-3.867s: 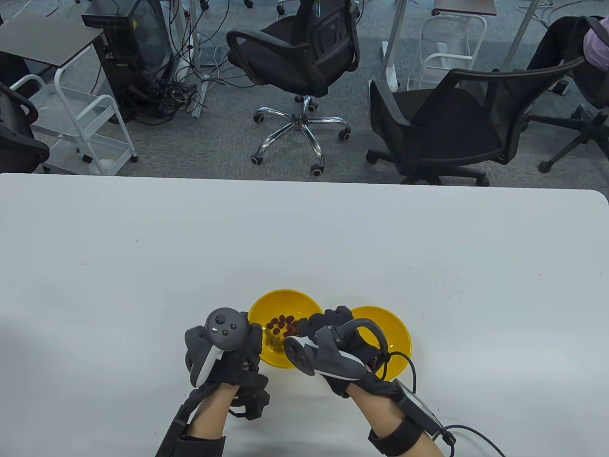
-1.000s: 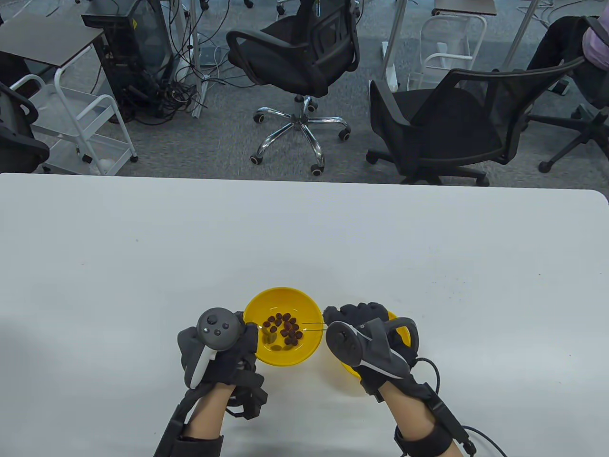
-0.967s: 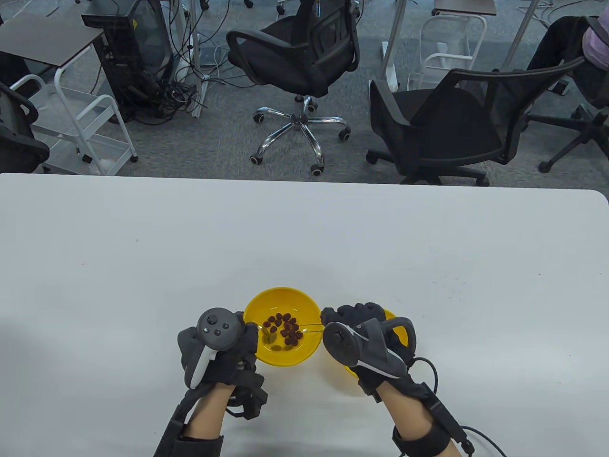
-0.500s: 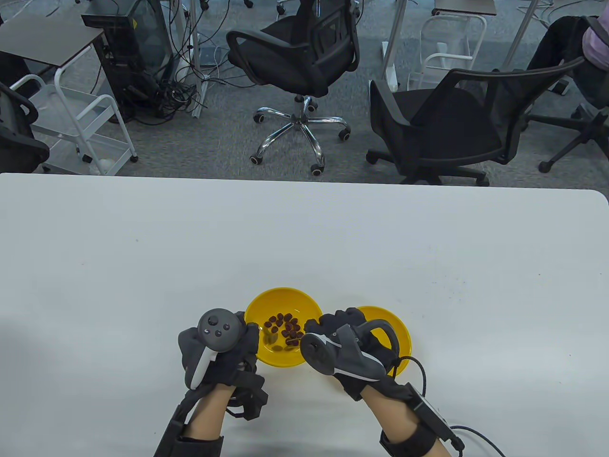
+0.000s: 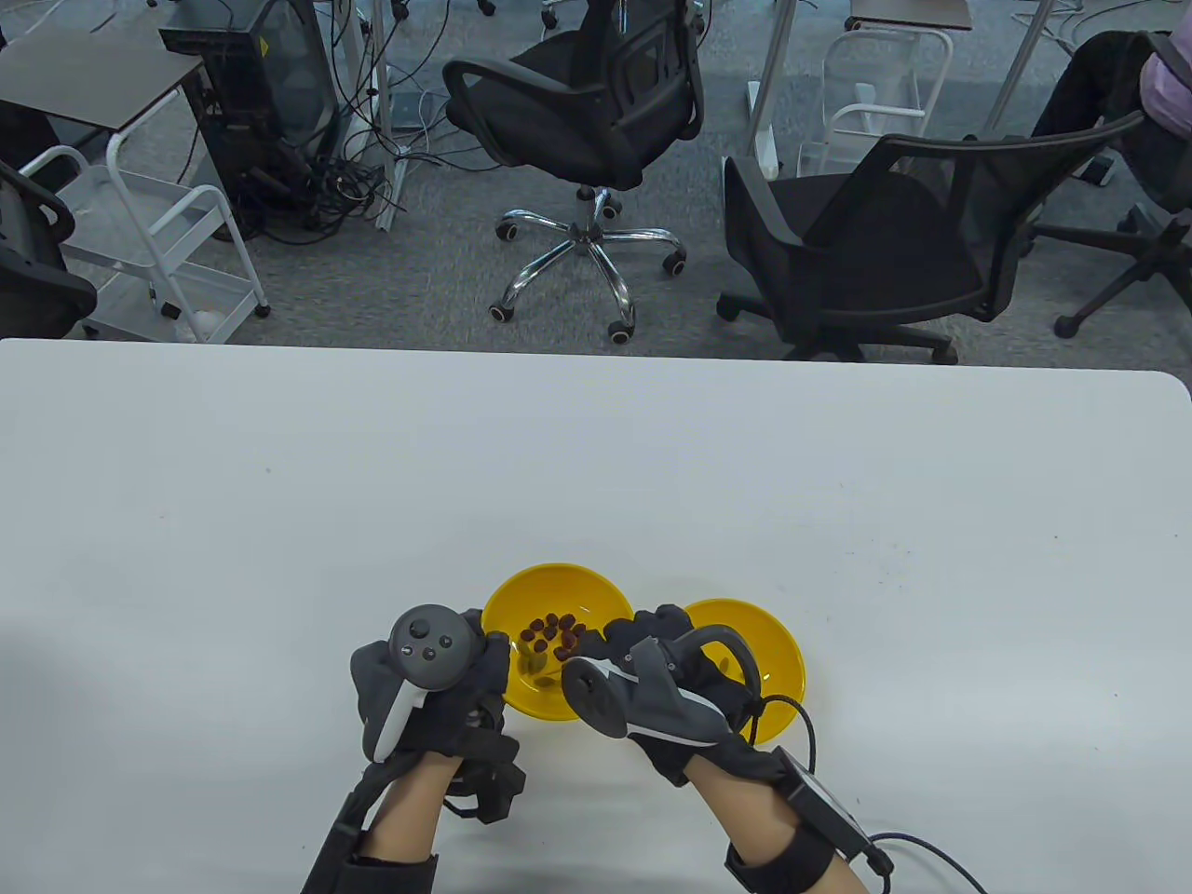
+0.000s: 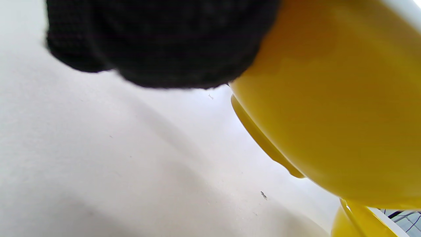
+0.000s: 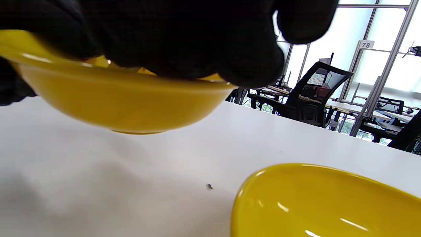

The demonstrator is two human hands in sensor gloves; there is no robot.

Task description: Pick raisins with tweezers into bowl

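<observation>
A: Table view: left hand (image 5: 438, 684) rests against the raisin bowl (image 5: 535, 694); right hand (image 5: 652, 684) hovers over the raisins (image 5: 551, 633), judged mid-pick. Tweezers hidden, axis unknowable.
B: Left wrist view: fingers (image 6: 158, 42) touch the bowl wall.
A: Right wrist view: empty bowl (image 7: 325, 200) nearby on the tabletop (image 7: 98, 184); grip unclear. Next needs a steady carry.

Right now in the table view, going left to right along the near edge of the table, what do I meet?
Left gloved hand → yellow bowl holding dark raisins → right gloved hand → second yellow bowl, seemingly empty.
</observation>
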